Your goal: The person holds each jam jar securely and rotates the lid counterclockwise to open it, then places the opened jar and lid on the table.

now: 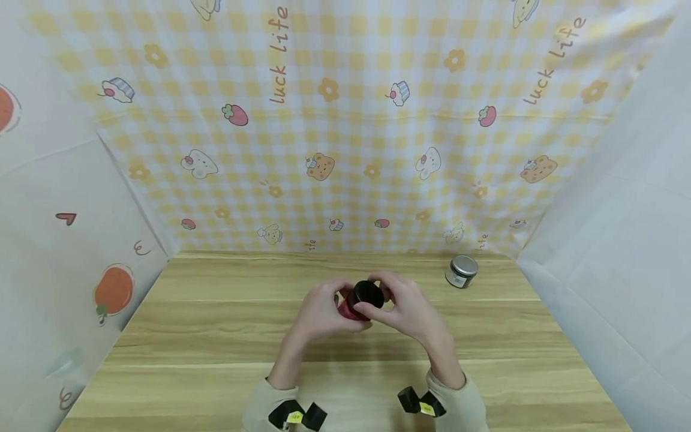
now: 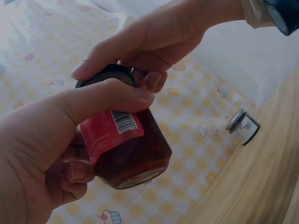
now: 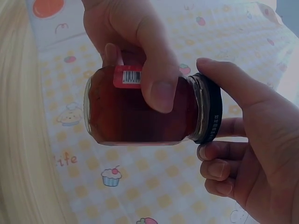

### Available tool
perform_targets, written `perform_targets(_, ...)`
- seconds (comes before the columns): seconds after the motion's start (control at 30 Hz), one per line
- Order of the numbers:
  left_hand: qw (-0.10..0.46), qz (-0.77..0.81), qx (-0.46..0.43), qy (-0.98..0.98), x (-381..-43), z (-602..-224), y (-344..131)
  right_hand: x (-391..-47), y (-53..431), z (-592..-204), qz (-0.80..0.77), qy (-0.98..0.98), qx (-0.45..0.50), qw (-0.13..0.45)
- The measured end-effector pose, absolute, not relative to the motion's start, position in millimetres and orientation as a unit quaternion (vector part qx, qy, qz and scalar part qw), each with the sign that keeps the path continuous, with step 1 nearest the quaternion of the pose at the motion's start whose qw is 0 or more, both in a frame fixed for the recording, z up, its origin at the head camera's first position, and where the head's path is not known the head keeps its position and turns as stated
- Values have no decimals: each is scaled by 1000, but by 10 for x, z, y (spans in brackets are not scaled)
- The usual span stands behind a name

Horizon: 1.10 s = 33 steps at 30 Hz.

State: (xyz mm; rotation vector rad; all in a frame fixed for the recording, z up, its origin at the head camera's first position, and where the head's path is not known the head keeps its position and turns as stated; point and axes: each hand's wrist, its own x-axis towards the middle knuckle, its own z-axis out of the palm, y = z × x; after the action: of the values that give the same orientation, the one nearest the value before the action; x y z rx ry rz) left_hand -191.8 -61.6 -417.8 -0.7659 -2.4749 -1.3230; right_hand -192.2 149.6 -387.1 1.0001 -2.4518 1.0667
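Observation:
A glass jar (image 3: 135, 116) of dark red contents, with a red barcode label (image 2: 105, 133), is held up between both hands over the wooden table. My left hand (image 1: 326, 309) grips the jar's body, its thumb lying across the glass and label. A black lid (image 3: 212, 109) sits at the jar's mouth, with glass neck showing beside its rim. My right hand (image 1: 407, 306) holds that lid at its edge between thumb and fingers. The jar is tilted, its lid (image 1: 369, 293) turned up toward the head view.
A small jar with a silver lid (image 1: 463, 264) stands at the back right of the wooden table (image 1: 232, 336). Behind the table hangs a yellow checked cloth (image 1: 351, 132). White printed sheets line the left (image 1: 48, 252) and right sides.

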Motion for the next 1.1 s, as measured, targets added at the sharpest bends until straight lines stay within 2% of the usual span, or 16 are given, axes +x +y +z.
perform_targets(0.33,18,-549,-295,-782,-1919,-4154,-681,-1929,1514,-3848,389,-820,402,122)
perform_targets(0.63,-22,-577,-302,-759,-1915,-4182,-728,-1927,1515,-3810,381,-809,433,111)
perform_targets(1.1,-97,-610,-364,-697,-1966,-4259,-772,-1943,1547,-3815,390,-788,470,77)
